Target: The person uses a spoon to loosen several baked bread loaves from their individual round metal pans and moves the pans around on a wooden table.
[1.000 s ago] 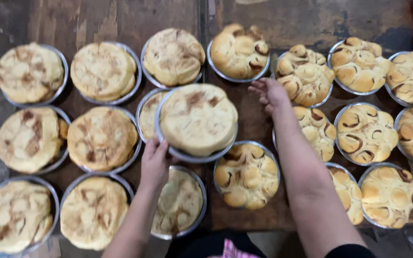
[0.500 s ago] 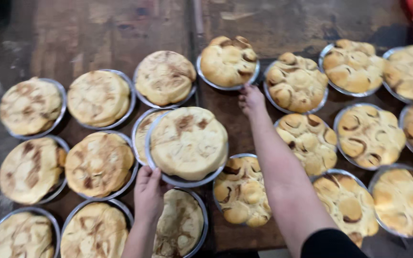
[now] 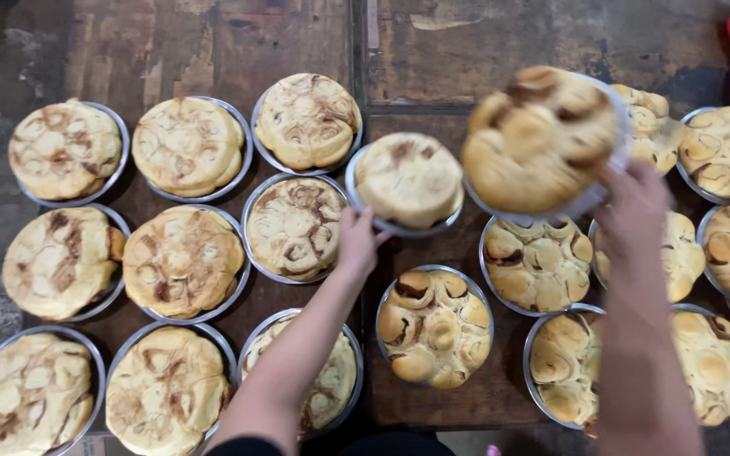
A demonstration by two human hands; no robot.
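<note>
A person's left hand grips the near rim of a round metal pan holding a smooth, pale golden loaf with a brown swirl, raised above the middle of the dark wooden surface. The right hand lifts a second pan, fingers clenched under its edge; its loaf of pull-apart buns, golden with darker tops, shows blurred, tilted above the right-hand rows. Two pans are held aloft. On the left side nine pans of flat, marbled swirl loaves rest in three rows. To the right, at least seven pans of clustered buns sit close together, some cut off by the frame edge.
</note>
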